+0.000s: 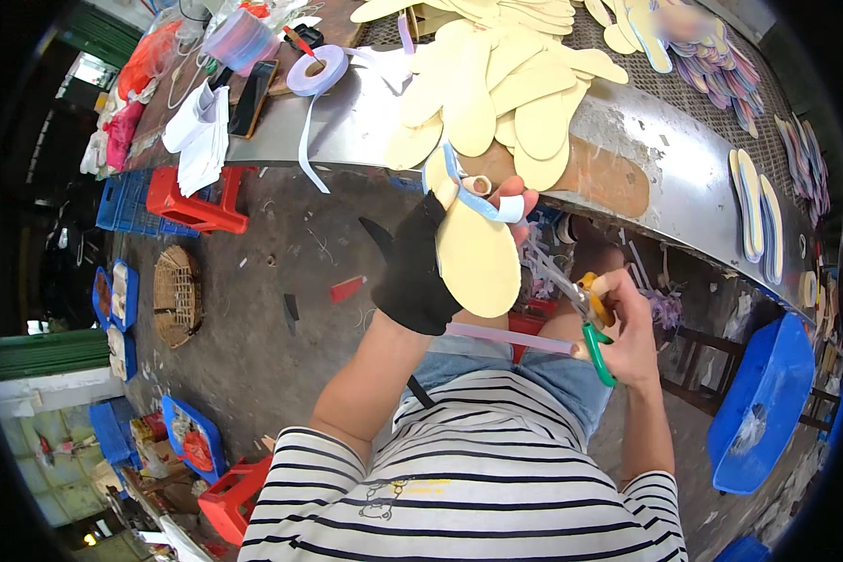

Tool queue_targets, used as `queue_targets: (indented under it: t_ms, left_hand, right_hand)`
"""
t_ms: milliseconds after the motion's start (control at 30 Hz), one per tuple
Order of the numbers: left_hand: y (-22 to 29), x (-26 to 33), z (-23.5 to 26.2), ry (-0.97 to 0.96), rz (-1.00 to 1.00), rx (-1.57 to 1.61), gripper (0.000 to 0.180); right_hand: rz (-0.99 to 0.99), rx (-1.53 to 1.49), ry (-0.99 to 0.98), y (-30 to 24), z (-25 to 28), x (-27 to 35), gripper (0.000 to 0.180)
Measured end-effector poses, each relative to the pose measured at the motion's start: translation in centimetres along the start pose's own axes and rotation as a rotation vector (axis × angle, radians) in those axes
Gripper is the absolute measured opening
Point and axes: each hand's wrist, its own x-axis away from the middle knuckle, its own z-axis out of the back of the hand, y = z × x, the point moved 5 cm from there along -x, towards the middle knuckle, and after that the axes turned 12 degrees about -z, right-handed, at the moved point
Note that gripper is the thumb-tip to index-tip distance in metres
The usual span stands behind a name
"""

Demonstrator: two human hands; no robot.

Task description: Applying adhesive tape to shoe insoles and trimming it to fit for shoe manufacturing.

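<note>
Before us the metal table (656,131) carries a heap of cream insoles (468,94), massed toward the near edge, presumably for easy reach. Our gloved left hand (410,267) is closed on one insole (478,267) above our lap, its broad face toward us, likely for a clear view. Our right hand (632,328) grips scissors (597,356) by the handles, probably for control. A lilac tape roll (317,71) lies on the table, and below the insole a narrow strip (510,335) reaches our right fingers
</note>
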Motion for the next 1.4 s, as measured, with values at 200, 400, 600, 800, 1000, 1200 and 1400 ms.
queue_targets:
  t_ms: [200,400,600,800,1000,1200,1400]
  left_hand:
    - [-0.6,0.5,-0.1,0.030,0.007,-0.058,0.028]
    - [-1.6,0.0,2.2,0.026,-0.002,-0.150,0.033]
    - [0.9,-0.8,1.4,-0.050,-0.191,-0.627,0.037]
    - [0.2,0.0,0.5,0.165,-0.449,-0.926,0.032]
    - [-1.5,-0.1,-1.5,0.080,-0.435,-0.944,0.017]
    - [-1.8,-0.5,-1.9,0.040,-0.451,-0.936,0.015]
    - [-1.6,-1.0,-2.2,-0.085,-0.457,-1.027,0.019]
  right_hand:
    - [-0.025,-0.047,0.040,1.0,-0.5,-0.6,0.056]
    - [0.045,0.128,0.075,0.3,-0.2,-0.1,0.046]
    - [-0.050,0.519,0.599,1.6,9.2,-3.8,0.041]
    - [0.284,0.491,0.630,-3.8,6.8,-4.7,0.022]
    - [0.221,-0.018,0.004,-5.0,-1.1,-4.6,0.019]
    - [0.191,-0.113,-0.032,-3.8,-2.4,-4.2,0.017]
    - [0.378,0.117,0.112,-5.6,-2.1,-3.6,0.024]
